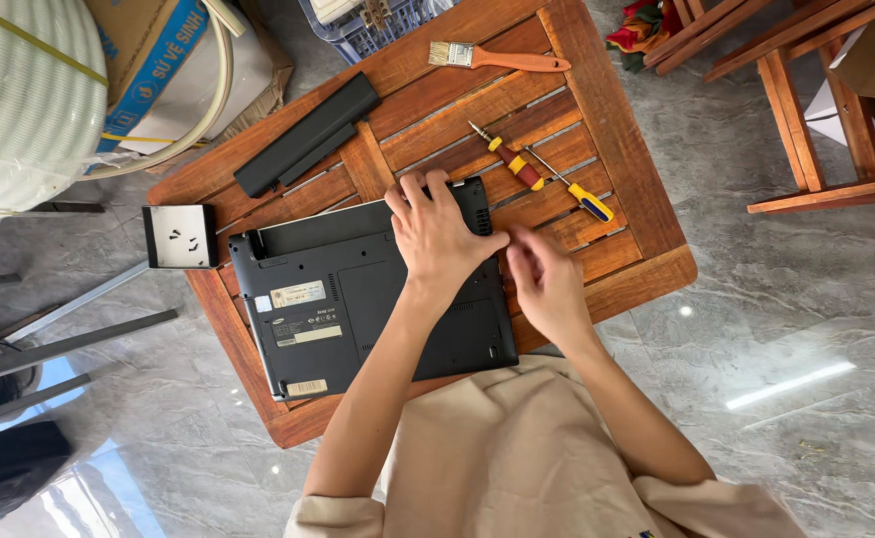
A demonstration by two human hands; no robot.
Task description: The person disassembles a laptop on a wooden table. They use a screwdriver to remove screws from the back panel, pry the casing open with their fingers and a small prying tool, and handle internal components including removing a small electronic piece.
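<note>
We press our left hand (437, 234) flat on the laptop (358, 299) so it stays put; right hand (547, 284) pinches sth tiny beside it, can't tell what.

A black laptop (358, 299) is laid upside down on the slatted wooden bench (617, 159), its underside turned up and set at a slight slant. Pale stickers are seen on its base, and the battery bay along its far edge is left open.

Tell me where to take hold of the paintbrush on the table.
Grip the paintbrush by its orange handle, coming from above at the right. It lies flat and apart from other things, bristles pointing left toward the crate, so the handle end is free.
</note>
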